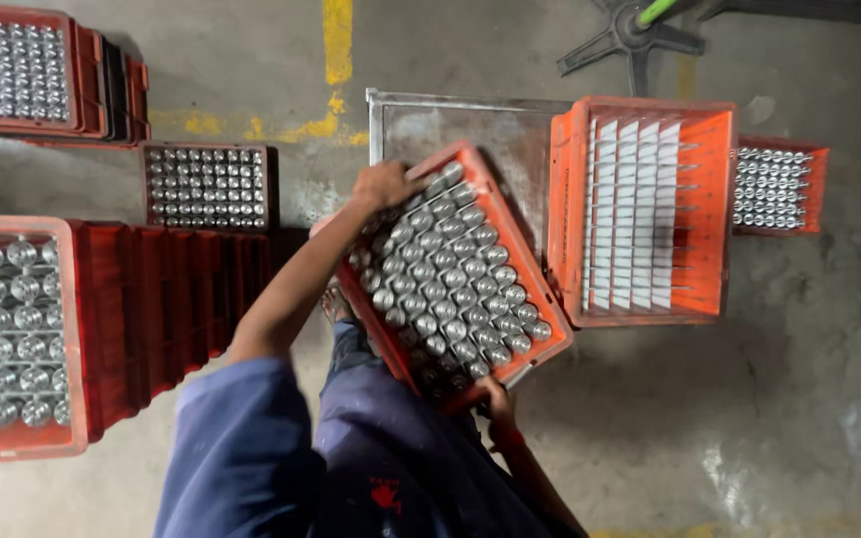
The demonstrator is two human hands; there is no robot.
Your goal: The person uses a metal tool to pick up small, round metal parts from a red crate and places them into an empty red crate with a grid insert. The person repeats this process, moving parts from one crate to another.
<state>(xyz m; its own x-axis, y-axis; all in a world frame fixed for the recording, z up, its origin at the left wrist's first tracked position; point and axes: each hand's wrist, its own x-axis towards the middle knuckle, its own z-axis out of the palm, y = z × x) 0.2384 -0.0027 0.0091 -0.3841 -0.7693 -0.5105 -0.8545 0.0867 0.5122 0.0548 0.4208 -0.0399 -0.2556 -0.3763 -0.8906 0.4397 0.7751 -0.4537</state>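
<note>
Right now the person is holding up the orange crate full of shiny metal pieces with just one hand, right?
Not quite. The head view shows both hands on the orange crate: the left hand grips its far edge and the right hand its near edge. It is full of shiny metal pieces.

Orange crate [710, 214] with white dividers beside a metal frame [470, 105].

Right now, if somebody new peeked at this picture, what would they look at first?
Probably the tilted orange plastic crate packed with shiny silver metal caps in the middle, gripped by the left hand at its top corner and the right hand at its bottom edge. Next, the orange plastic crate with white dividers beside it on the right, on the grey concrete floor.
</note>
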